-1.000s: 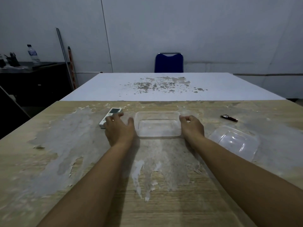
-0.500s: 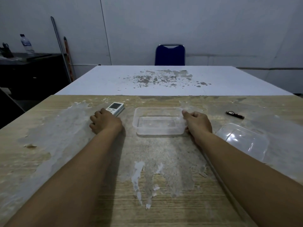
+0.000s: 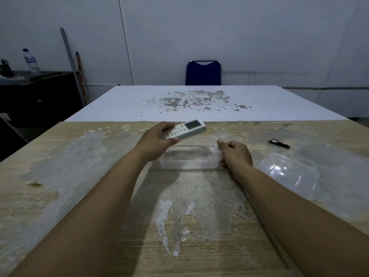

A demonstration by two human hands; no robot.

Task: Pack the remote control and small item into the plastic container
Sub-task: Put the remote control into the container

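My left hand (image 3: 155,139) holds a white remote control (image 3: 187,128) by its lower end, lifted above the far left corner of the clear plastic container (image 3: 189,162), screen end pointing right. The container sits open and empty on the worn wooden table. My right hand (image 3: 236,153) grips the container's right rim with curled fingers. A small dark item (image 3: 279,143) lies on the table to the right, apart from both hands.
The container's clear lid (image 3: 289,174) lies on the table to the right of my right forearm. A white table (image 3: 199,102) adjoins the far edge, with a blue chair (image 3: 203,72) behind it. A dark counter with a water bottle (image 3: 31,60) stands far left.
My left hand has picked the remote up from the table at the left and carried it right, over the container. My right hand has stayed on the container's right rim.
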